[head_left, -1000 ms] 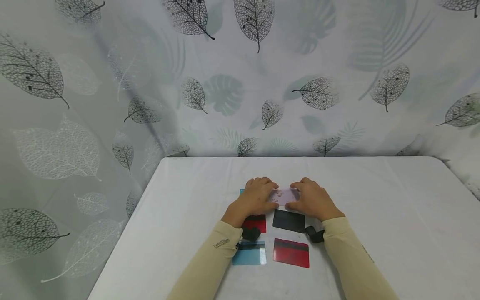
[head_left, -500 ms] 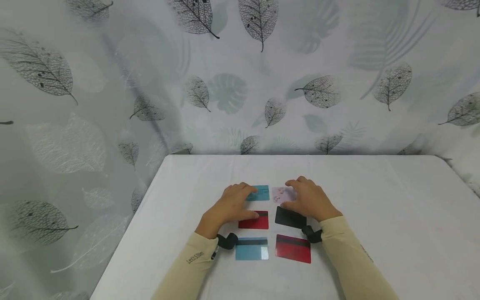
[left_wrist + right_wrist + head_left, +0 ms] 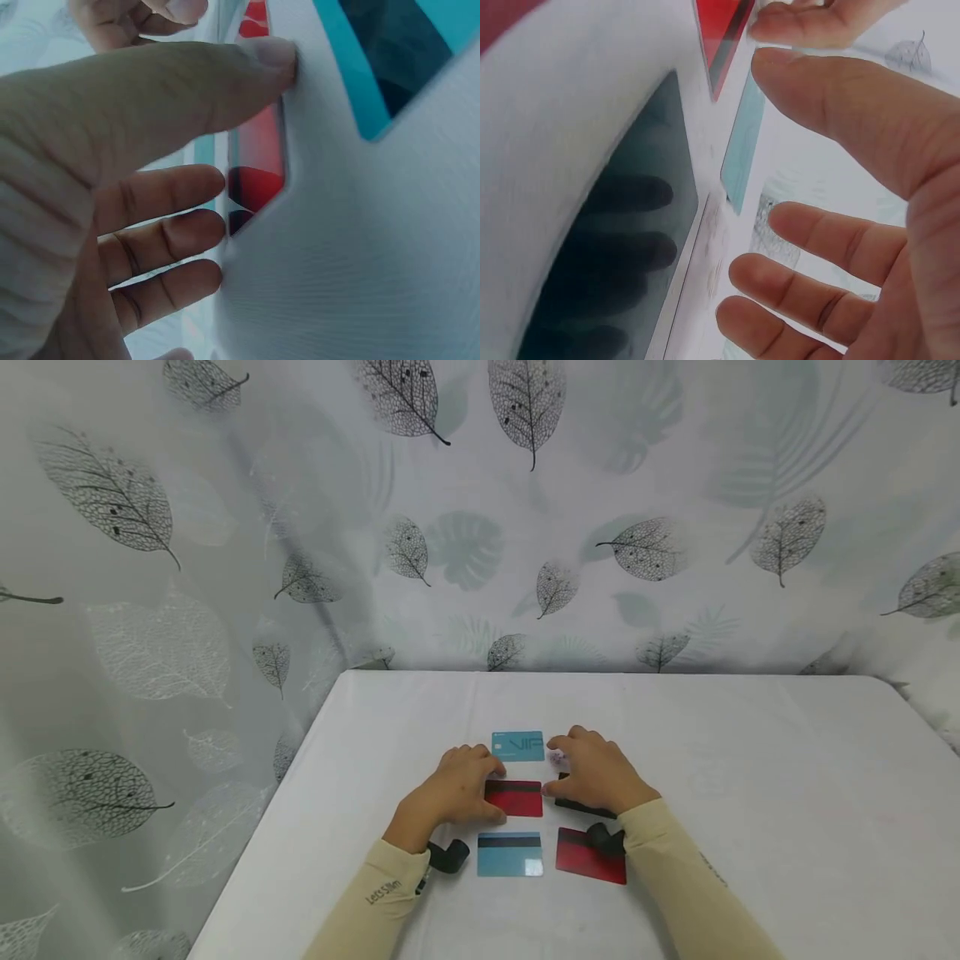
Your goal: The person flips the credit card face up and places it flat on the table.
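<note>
Near the left edge of a red card [image 3: 517,798] with a dark stripe, my left hand [image 3: 450,789] is spread. In the left wrist view its thumb lies at the near edge of that red card [image 3: 262,157], with the fingers by the far side. My right hand [image 3: 600,768] is held with spread fingers over a pink patterned card [image 3: 557,758] and a black card [image 3: 581,808], both partly hidden by it. The right wrist view has the fingers' reflection on the glossy black card [image 3: 630,247]. Neither hand grips anything.
A teal card with lettering [image 3: 517,746] lies at the back left of the group. Closer to me are a light blue striped card [image 3: 510,857] and another red card [image 3: 577,860], beneath my right wrist. The white table [image 3: 765,793] meets a leaf-patterned curtain [image 3: 465,593].
Both hands were around the pink card; the left hand let go and moved left and nearer, to the middle red card. The right hand then left the pink card's side and came nearer, toward the black card.
</note>
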Demonstrator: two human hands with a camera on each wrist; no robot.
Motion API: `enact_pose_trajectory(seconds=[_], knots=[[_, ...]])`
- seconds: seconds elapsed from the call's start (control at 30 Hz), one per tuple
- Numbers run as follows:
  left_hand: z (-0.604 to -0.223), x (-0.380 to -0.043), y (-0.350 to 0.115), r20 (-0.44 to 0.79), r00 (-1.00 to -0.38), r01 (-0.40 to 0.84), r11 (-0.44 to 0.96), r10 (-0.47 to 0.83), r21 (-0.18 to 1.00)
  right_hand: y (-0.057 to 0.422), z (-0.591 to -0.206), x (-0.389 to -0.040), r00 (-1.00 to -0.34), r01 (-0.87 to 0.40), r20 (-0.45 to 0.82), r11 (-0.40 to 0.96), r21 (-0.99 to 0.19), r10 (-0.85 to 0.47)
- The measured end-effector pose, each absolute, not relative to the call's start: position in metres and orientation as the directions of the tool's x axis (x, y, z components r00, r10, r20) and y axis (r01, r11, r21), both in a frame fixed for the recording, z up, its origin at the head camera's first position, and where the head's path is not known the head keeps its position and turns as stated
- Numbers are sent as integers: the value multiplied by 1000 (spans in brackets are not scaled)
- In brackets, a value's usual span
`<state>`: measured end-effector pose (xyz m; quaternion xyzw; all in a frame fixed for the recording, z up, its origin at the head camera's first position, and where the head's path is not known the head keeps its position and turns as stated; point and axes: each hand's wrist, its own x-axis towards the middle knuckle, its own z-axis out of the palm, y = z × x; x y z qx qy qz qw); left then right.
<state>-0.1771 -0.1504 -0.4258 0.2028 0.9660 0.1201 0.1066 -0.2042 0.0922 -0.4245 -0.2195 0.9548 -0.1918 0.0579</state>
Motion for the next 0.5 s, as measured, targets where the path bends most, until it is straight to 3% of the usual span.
enact_pose_trajectory(seconds=[0.5], knots=[[-429, -180, -150, -130, -887, 390, 870, 443, 303, 70, -427, -188, -871, -414, -69, 801, -432, -487]])
